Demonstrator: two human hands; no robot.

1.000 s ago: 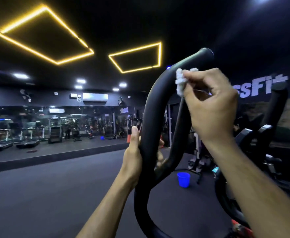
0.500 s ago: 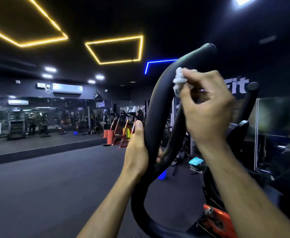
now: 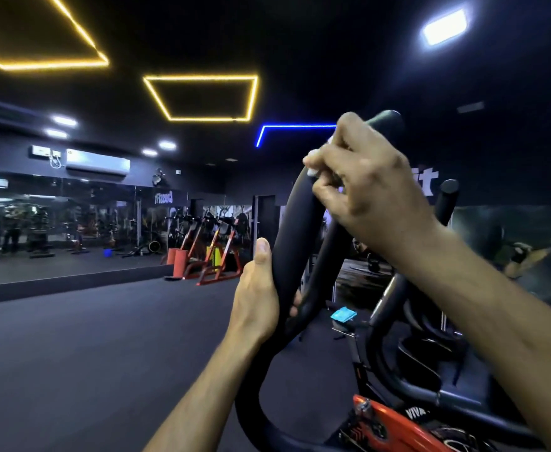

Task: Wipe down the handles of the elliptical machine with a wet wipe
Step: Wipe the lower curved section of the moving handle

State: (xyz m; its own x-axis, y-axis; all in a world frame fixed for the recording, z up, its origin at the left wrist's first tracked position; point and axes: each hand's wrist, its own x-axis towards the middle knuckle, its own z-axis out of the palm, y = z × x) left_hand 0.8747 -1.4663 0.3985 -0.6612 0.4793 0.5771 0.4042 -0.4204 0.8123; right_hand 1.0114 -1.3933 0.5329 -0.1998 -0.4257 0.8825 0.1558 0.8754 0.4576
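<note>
Gripping the black curved handle [image 3: 289,223] at centre frame, the left hand [image 3: 257,293] is wrapping its fingers round the lower stretch of the tube, thumb lying upright along the near face and fingertips [image 3: 295,301] showing on the far side. The right hand [image 3: 367,190] is sitting higher, right of centre, just below the handle's capped top end; its fingers are curled and pinching a white wet wipe [image 3: 311,171] against the tube. Only small white scraps of the wipe are showing at the fingertips; the rest is hidden inside the hand. Both forearms are entering from the bottom edge.

A second black handle [image 3: 447,199] is standing upright to the right, well apart from both hands. An orange-red machine body [image 3: 394,422] is occupying the lower right corner. A light-blue packet [image 3: 343,314] is lying on the machine's frame below the right hand, between the two handles.

Dark flooring is filling the lower left. Orange exercise bikes [image 3: 209,252] are standing at mid-frame beside a mirrored wall [image 3: 55,220]. Yellow ceiling light outlines [image 3: 202,97] are glowing at upper left, and a blue light strip [image 3: 295,127] is running beside the right hand.
</note>
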